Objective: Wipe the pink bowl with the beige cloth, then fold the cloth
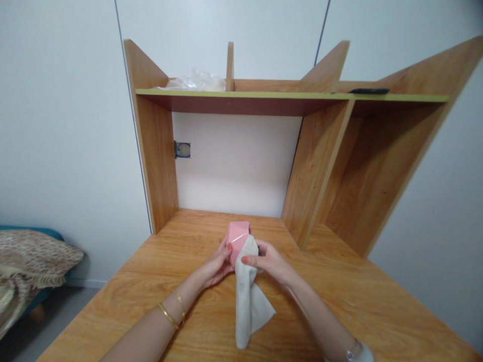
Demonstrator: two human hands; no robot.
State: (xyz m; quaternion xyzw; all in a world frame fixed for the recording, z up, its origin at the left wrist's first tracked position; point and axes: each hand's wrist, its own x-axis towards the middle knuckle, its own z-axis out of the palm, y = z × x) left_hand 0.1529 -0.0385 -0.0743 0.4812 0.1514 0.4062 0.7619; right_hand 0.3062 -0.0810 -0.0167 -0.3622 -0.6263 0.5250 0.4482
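A glossy pink object [237, 235], box-like with rounded edges, is held above the wooden desk by my left hand [221, 264]. The thumb rests on its near face and the other fingers are mostly hidden behind it. My right hand [267, 259] pinches a light grey cloth [243, 296] between thumb and fingers. The cloth's upper end lies against the right side of the pink object, and its lower part hangs down in a long fold with one loose corner to the right. What kind of thing the pink object is, I cannot make out.
The wooden desk [181, 234] carries a hutch with upright panels [320, 171] and a shelf [256, 95]. On the shelf are a clear plastic bag [199, 79] and a flat dark object [370, 91]. An uncovered wall socket [183, 150] is at back left. A patterned cushion [33, 256] lies far left.
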